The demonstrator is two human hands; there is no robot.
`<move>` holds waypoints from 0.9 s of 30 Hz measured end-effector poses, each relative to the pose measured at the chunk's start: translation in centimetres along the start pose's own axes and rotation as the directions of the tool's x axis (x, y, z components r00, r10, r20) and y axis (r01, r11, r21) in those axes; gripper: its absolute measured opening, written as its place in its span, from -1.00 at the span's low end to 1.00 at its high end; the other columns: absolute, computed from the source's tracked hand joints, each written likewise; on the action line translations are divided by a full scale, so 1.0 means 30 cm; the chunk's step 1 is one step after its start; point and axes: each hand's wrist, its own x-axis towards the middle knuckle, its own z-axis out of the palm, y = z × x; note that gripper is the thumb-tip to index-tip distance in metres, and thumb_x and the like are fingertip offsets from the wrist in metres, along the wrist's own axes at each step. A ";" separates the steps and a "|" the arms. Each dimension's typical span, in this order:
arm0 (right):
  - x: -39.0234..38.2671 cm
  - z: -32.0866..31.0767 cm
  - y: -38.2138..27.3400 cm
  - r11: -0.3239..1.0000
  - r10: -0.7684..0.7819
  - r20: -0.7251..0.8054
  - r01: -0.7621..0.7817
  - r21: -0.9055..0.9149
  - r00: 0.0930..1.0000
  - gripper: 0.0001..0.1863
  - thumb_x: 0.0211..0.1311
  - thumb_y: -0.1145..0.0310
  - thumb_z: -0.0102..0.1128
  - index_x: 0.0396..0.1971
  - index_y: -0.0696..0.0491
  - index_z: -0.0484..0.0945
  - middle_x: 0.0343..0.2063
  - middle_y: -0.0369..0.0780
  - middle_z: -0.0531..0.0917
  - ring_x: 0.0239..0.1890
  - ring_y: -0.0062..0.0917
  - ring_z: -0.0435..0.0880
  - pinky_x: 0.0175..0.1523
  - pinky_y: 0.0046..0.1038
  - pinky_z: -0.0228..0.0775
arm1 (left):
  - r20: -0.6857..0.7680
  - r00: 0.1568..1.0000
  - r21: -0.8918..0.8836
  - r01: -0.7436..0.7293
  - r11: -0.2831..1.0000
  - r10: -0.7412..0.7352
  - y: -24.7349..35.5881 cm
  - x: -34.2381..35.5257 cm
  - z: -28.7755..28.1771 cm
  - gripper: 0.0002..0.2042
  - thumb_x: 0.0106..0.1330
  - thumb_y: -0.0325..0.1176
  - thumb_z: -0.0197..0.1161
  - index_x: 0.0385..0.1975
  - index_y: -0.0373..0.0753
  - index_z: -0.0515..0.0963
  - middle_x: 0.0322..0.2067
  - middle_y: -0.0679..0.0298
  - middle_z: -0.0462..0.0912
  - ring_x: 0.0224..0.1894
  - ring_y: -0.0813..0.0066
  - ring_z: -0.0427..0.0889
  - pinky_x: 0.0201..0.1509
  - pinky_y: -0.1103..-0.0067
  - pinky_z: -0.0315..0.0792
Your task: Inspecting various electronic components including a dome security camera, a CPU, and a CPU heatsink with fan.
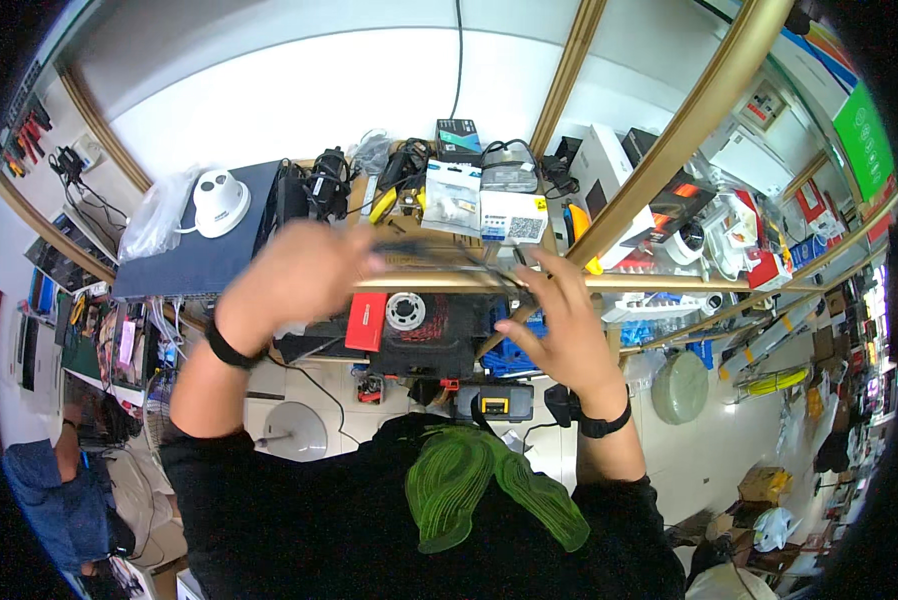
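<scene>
A thin black cable (439,245), smeared by motion, stretches between my hands over the front edge of the shelf. My left hand (304,280) is closed on one end of it, its fingers blurred. To the right, my right hand (569,325) has its thumb and fingers spread apart. The cable's other end runs up to those fingertips; whether they touch it is unclear. Just beyond lie a clear packet (453,198) and a white label card (513,217) on a cardboard box. Below the shelf edge are a red box (366,321) and a white disc (405,311).
A white dome camera (220,204) sits on a dark flat case (184,255) at left. Black adapters (327,185) and a dark small box (457,138) stand at the back. A gold frame post (659,150) slants up at right. A round stool (681,387) is on the floor.
</scene>
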 end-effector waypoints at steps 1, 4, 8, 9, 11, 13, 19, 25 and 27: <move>-0.013 0.004 0.008 0.998 0.064 -0.093 -0.063 0.018 0.994 -0.47 -0.01 0.25 0.35 -0.04 0.13 0.41 0.06 -0.05 0.37 0.08 -0.11 0.37 0.15 -0.23 0.26 | -0.034 0.998 0.020 0.045 0.999 -0.044 -0.048 0.033 -0.048 -0.75 0.33 -0.19 -0.01 -0.32 -0.29 0.37 -0.64 -0.02 0.48 -0.51 -0.09 0.51 -0.44 0.19 0.36; -0.113 0.057 0.033 0.984 0.169 -0.095 -0.161 0.080 0.981 -0.49 0.01 0.29 0.33 -0.04 0.15 0.41 0.04 -0.04 0.37 0.08 -0.10 0.37 0.16 -0.24 0.25 | -0.108 0.987 0.098 0.131 0.986 -0.120 -0.218 0.133 -0.140 -0.73 0.39 -0.19 -0.10 -0.32 -0.31 0.32 -0.60 -0.10 0.47 -0.43 -0.14 0.48 -0.34 0.18 0.32; -0.229 0.133 0.049 0.956 0.234 0.000 -0.230 0.180 0.972 -0.55 0.04 0.34 0.30 -0.06 0.15 0.41 0.04 -0.03 0.37 0.08 -0.10 0.38 0.15 -0.24 0.26 | 0.019 0.962 0.001 0.271 0.962 -0.271 -0.462 0.259 -0.169 -0.66 0.43 -0.11 -0.17 -0.34 -0.30 0.33 -0.61 -0.03 0.47 -0.48 0.01 0.50 -0.33 0.27 0.36; -0.261 0.151 0.052 0.944 0.255 0.043 -0.258 0.206 0.966 -0.56 0.05 0.34 0.29 -0.07 0.14 0.41 0.04 -0.03 0.37 0.07 -0.10 0.39 0.15 -0.24 0.26 | 0.081 0.944 -0.058 0.324 0.944 -0.319 -0.515 0.287 -0.146 -0.66 0.43 -0.10 -0.18 -0.33 -0.30 0.33 -0.59 -0.01 0.49 -0.47 0.05 0.52 -0.31 0.28 0.37; -0.305 0.171 0.045 0.929 0.294 0.044 -0.297 0.220 0.955 -0.60 0.06 0.34 0.28 -0.10 0.14 0.43 0.01 -0.03 0.41 0.05 -0.12 0.41 0.14 -0.25 0.27 | 0.116 0.944 -0.021 0.313 0.949 -0.309 -0.609 0.327 -0.077 -0.66 0.43 -0.10 -0.18 -0.31 -0.30 0.33 -0.58 0.01 0.50 -0.45 0.09 0.53 -0.30 0.30 0.38; -0.354 0.185 0.037 0.900 0.362 0.113 -0.378 0.217 0.925 -0.61 0.06 0.34 0.29 -0.11 0.13 0.44 -0.03 -0.03 0.45 0.03 -0.13 0.42 0.12 -0.27 0.29 | 0.159 0.941 0.012 0.301 0.954 -0.299 -0.713 0.353 0.013 -0.66 0.43 -0.10 -0.19 -0.30 -0.30 0.33 -0.56 0.04 0.51 -0.43 0.12 0.55 -0.28 0.31 0.40; -0.455 0.216 -0.002 0.838 0.490 0.093 -0.498 0.223 0.867 -0.65 0.07 0.35 0.28 -0.15 0.15 0.46 -0.14 -0.03 0.52 -0.06 -0.12 0.49 0.06 -0.27 0.33 | 0.322 0.893 0.342 0.199 0.918 -0.314 -0.860 0.398 0.213 -0.63 0.38 -0.13 -0.07 -0.18 -0.38 0.46 -0.25 -0.10 0.59 -0.15 -0.07 0.55 -0.08 0.27 0.41; -0.485 0.227 0.014 0.848 0.479 0.098 -0.488 0.204 0.873 -0.69 0.09 0.36 0.26 -0.19 0.18 0.47 -0.20 -0.05 0.55 -0.09 -0.13 0.50 0.02 -0.30 0.36 | 0.002 0.958 0.361 0.267 0.894 -0.286 -0.900 0.309 -0.056 -0.56 0.26 -0.04 0.08 -0.12 -0.35 0.51 -0.23 -0.05 0.61 -0.15 -0.03 0.57 -0.04 0.31 0.41; -0.507 0.227 0.028 0.807 0.517 0.166 -0.543 0.234 0.840 -0.67 0.10 0.42 0.23 -0.13 0.18 0.45 -0.16 -0.04 0.54 -0.04 -0.15 0.50 0.07 -0.32 0.33 | -0.196 0.933 0.185 0.337 0.923 -0.301 -0.717 0.243 -0.200 -0.53 0.36 -0.01 -0.05 -0.01 -0.31 0.44 -0.21 0.06 0.62 -0.18 0.19 0.57 -0.06 0.44 0.38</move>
